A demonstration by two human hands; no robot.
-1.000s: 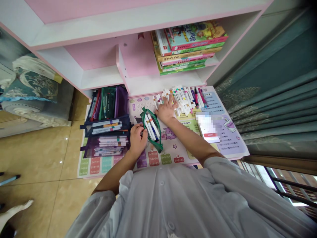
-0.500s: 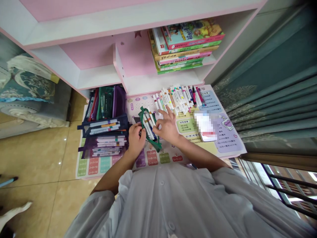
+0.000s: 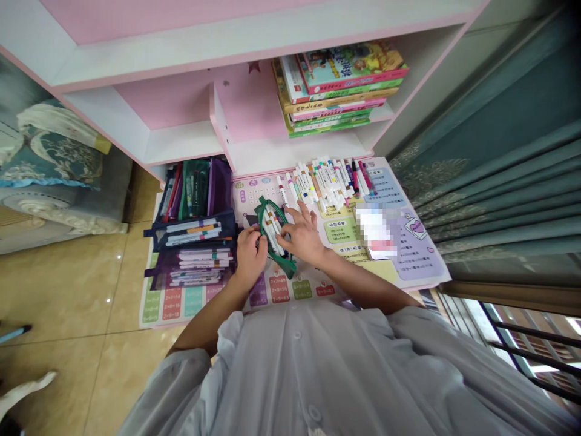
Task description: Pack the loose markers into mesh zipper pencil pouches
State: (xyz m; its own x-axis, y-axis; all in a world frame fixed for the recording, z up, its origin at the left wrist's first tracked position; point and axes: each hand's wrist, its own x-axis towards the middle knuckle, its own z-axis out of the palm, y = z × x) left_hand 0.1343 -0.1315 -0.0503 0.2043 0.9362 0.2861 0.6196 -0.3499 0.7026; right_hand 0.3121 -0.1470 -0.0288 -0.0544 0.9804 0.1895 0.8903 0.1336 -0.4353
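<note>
A green pencil case (image 3: 289,264) lies open on a colourful printed desk mat (image 3: 411,257), with several white markers (image 3: 271,227) inside it. My left hand (image 3: 251,253) is closed on the case's left rim and holds it apart. My right hand (image 3: 303,235) hovers over the case's right side with its fingers spread, the fingertips touching the markers in the opening. I see nothing gripped in that hand. Behind it, near the back of the desk, lies a row of several loose markers (image 3: 327,177).
A dark blue and purple fold-out pen organiser (image 3: 195,239), full of pens, sits left of the case. A phone (image 3: 376,235) lies to the right. Stacked books (image 3: 338,85) fill the pink shelf above. A teal curtain (image 3: 499,151) hangs at the right; tiled floor (image 3: 68,284) lies at the left.
My right hand drew back from the loose marker row to the green case and now rests over its opening. My left hand kept its hold on the case's rim.
</note>
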